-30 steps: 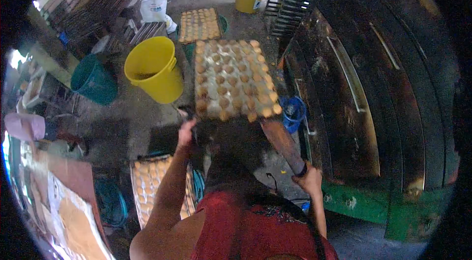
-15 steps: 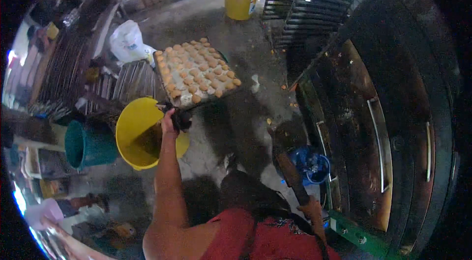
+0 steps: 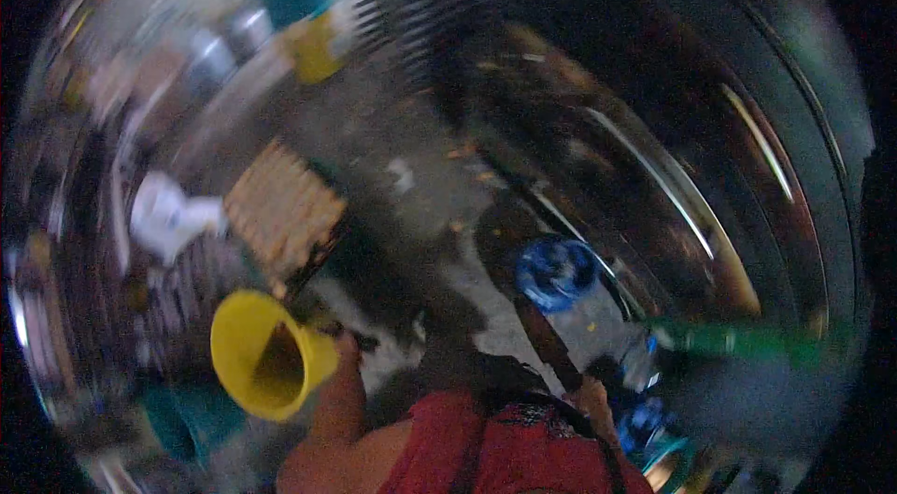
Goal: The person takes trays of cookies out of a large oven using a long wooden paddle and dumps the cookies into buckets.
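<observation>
My left hand (image 3: 348,350), blurred by motion, is beside the yellow bucket (image 3: 308,365), its fingers closed on a dark cloth (image 3: 366,342). Past it, a tray of round browned bread rolls (image 3: 285,204) sits low, smeared in this view. My right hand (image 3: 587,395), down by my right side, grips a long flat dark brown wooden piece (image 3: 548,341) by its near end. The far end of that piece points toward a blue plastic bag or bin (image 3: 555,273) on the floor.
An oven front (image 3: 645,167) with long metal handles runs along the right, above a green strip (image 3: 738,342). A white sack (image 3: 166,218) is left of the tray. A green bucket (image 3: 192,421) stands at lower left; a yellow tub (image 3: 316,47) stands far back.
My view has swung to the right, so the tray and oven appear rotated. My left hand is now lower and farther from the tray's edge. The right hand keeps its grip.
</observation>
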`<state>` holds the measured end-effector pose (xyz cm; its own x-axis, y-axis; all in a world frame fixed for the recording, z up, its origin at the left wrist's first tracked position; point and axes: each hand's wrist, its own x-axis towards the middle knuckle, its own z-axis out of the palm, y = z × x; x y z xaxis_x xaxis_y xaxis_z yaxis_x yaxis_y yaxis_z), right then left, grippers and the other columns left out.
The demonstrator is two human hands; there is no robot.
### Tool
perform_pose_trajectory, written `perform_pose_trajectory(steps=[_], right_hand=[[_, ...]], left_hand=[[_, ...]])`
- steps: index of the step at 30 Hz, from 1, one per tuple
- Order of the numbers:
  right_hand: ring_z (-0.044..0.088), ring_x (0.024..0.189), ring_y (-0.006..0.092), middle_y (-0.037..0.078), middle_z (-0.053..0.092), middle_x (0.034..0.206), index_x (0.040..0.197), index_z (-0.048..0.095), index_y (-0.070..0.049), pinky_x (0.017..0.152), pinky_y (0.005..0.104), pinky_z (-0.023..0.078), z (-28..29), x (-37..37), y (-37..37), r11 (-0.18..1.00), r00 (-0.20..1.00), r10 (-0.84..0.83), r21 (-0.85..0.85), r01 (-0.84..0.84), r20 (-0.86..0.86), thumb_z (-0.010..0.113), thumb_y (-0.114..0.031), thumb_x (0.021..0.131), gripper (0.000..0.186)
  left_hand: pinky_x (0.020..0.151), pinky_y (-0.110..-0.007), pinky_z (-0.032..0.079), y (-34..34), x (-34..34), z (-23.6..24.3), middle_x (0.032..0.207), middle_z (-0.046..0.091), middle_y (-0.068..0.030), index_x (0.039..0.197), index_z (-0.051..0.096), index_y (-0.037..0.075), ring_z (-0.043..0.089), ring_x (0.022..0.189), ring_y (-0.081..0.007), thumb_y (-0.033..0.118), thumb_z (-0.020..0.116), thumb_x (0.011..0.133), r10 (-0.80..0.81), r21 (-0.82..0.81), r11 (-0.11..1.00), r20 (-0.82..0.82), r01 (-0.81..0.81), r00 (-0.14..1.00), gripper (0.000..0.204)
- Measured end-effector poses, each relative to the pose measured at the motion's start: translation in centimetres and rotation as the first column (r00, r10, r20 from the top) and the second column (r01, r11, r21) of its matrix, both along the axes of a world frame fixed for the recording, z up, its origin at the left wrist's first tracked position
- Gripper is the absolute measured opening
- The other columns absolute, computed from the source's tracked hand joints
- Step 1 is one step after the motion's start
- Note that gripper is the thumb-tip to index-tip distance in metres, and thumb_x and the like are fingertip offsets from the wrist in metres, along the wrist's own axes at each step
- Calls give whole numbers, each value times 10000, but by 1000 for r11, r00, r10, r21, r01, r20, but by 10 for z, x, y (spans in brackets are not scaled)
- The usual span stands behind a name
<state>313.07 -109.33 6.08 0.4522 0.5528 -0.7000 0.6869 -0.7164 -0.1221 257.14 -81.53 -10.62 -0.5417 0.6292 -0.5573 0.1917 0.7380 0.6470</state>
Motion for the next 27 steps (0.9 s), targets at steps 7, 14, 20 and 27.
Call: perform_pose_trajectory(steps=[7,14,20,27], right_hand=[[640,861,366,171,663,913,1012,616,-132,719,453,520,-22,-13,-197,966,975,-217,152,208,45,778,-436,594,541],[635,825,380,169,657,837,1047,552,-67,692,482,505,34,-71,-437,626,661,-751,317,712,-2,751,-310,631,522],[613,906,386,196,649,894,1091,536,-67,775,472,487,80,-142,-555,68,130,-982,394,917,-135,744,-290,614,566],[613,901,378,191,652,939,1127,549,-79,765,458,490,127,-157,-613,-293,-310,-951,286,912,16,765,-316,581,634]], left_hand=[[570,-373,439,-45,247,1,879,608,-86,1029,566,50,568,648,-240,292,565,883,-719,1,612,415,791,557,282],[459,-357,406,-150,468,43,793,596,-66,972,573,72,539,536,-223,274,566,882,-889,-214,16,445,977,112,221],[364,-344,377,-293,626,31,720,586,-48,923,578,90,514,440,-208,258,567,882,-875,-390,-324,470,862,-116,174],[707,-444,514,-539,795,15,961,657,-215,1164,534,19,644,829,-388,303,585,841,116,-165,-986,-512,-36,-851,433]])
